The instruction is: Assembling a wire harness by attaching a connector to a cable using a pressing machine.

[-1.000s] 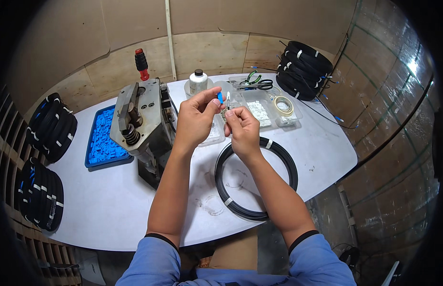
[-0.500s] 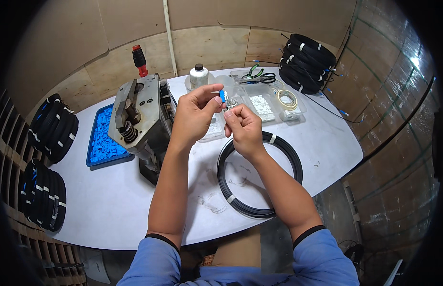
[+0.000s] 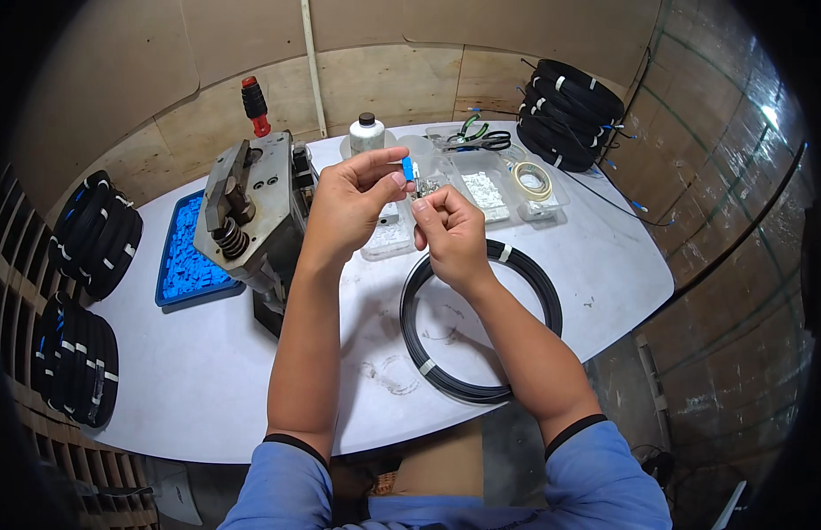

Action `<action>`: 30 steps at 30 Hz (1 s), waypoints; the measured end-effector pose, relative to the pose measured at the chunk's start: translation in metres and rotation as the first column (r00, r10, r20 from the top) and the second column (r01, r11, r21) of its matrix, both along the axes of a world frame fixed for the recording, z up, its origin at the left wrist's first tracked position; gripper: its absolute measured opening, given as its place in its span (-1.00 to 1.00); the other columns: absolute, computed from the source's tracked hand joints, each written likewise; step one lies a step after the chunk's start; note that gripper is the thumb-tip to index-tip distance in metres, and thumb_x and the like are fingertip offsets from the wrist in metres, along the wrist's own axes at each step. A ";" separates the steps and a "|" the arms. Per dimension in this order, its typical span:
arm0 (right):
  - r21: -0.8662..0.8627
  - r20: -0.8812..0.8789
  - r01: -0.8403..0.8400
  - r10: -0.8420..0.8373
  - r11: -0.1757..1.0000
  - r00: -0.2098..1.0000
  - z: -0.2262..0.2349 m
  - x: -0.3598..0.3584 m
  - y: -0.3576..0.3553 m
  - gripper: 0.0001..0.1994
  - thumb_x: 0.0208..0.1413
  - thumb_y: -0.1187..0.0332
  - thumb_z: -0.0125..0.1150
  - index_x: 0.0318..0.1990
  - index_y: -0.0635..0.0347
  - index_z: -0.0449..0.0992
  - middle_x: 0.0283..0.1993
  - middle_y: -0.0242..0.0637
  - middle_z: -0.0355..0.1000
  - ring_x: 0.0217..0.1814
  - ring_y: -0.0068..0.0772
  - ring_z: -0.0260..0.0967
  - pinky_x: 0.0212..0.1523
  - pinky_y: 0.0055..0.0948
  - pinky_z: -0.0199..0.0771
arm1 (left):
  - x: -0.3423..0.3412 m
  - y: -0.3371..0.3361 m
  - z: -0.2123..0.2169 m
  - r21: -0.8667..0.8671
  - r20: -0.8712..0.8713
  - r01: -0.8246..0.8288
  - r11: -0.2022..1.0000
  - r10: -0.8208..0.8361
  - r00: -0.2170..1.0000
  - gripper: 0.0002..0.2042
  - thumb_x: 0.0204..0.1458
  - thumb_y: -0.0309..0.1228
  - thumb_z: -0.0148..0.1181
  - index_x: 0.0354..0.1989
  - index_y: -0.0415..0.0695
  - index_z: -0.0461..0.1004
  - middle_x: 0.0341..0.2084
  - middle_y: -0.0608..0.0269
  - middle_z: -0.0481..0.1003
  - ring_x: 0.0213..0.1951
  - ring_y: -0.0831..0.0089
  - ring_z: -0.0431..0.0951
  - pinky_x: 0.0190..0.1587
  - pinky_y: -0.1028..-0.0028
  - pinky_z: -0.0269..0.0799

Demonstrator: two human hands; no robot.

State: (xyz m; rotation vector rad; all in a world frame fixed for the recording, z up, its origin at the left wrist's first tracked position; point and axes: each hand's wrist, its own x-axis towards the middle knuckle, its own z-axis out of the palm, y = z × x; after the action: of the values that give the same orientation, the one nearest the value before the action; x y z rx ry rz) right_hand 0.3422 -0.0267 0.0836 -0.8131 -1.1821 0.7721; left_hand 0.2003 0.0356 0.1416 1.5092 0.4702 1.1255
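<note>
Left fingers point(image 3: 386, 157) — pinching blue piece point(image 3: 408, 167), right fingers point(image 3: 433, 221) — pinching white-tipped part point(image 3: 417, 171)

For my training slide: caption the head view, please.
Left hand holding a small blue piece beside a white-tipped cable in the right hand, over a white table with coiled black cable.

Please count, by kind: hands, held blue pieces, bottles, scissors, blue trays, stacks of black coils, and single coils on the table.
Hands: 2 (left hand, right hand)
Held blue piece: 1
Bottle: 1
Scissors: 1
Blue tray: 1
Stacks of black coils: 3
Single coil: 1
Total: 10
</note>
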 end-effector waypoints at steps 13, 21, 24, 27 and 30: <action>0.008 0.008 -0.001 0.001 1.000 1.000 0.002 -0.001 -0.002 -0.84 0.32 0.32 0.15 -0.29 0.19 0.41 -0.56 -0.55 0.36 -0.57 -0.81 0.25 -0.56 -0.71 0.20 | -0.004 0.002 0.002 0.043 -0.028 0.011 0.999 -0.010 1.000 -0.69 0.14 -0.52 0.24 0.06 -0.30 0.51 -0.26 0.17 0.61 -0.22 0.49 0.61 -0.08 0.48 0.55; -0.001 0.029 0.013 -0.013 1.000 0.999 0.002 0.001 -0.002 -0.84 0.32 0.32 0.15 -0.29 0.19 0.42 -0.55 -0.56 0.35 -0.57 -0.81 0.26 -0.56 -0.71 0.20 | -0.004 -0.001 0.004 0.023 -0.061 0.028 0.999 -0.027 0.998 -0.64 0.14 -0.46 0.29 0.09 -0.29 0.47 -0.25 0.17 0.61 -0.22 0.50 0.60 -0.08 0.49 0.53; 0.002 0.031 0.006 -0.006 1.000 1.000 0.003 0.001 -0.002 -0.84 0.32 0.32 0.15 -0.29 0.19 0.41 -0.55 -0.56 0.35 -0.57 -0.81 0.26 -0.56 -0.71 0.21 | -0.004 -0.001 0.004 0.018 -0.053 0.011 1.000 -0.010 0.999 -0.65 0.13 -0.46 0.30 0.07 -0.29 0.47 -0.26 0.19 0.61 -0.22 0.51 0.60 -0.09 0.49 0.53; 0.016 0.023 -0.001 0.001 1.000 1.000 0.002 0.001 -0.002 -0.83 0.32 0.32 0.16 -0.29 0.19 0.41 -0.55 -0.56 0.35 -0.57 -0.81 0.26 -0.56 -0.71 0.22 | -0.004 0.001 0.003 0.007 -0.059 0.012 1.000 -0.012 0.998 -0.66 0.13 -0.46 0.30 0.06 -0.29 0.46 -0.27 0.19 0.61 -0.23 0.51 0.60 -0.09 0.50 0.54; 0.005 0.029 0.003 -0.003 1.000 1.000 0.002 0.001 -0.001 -0.83 0.32 0.31 0.16 -0.29 0.19 0.41 -0.55 -0.56 0.35 -0.57 -0.80 0.27 -0.56 -0.71 0.23 | -0.004 0.001 0.003 -0.007 -0.043 0.022 1.000 -0.022 0.999 -0.67 0.12 -0.46 0.31 0.04 -0.30 0.47 -0.27 0.19 0.61 -0.23 0.51 0.60 -0.09 0.50 0.53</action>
State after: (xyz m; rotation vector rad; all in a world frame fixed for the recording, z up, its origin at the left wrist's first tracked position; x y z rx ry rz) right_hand 0.3431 -0.0279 0.0852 -0.8243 -1.2083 0.7571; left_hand 0.1964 0.0365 0.1447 1.5322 0.4849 1.0757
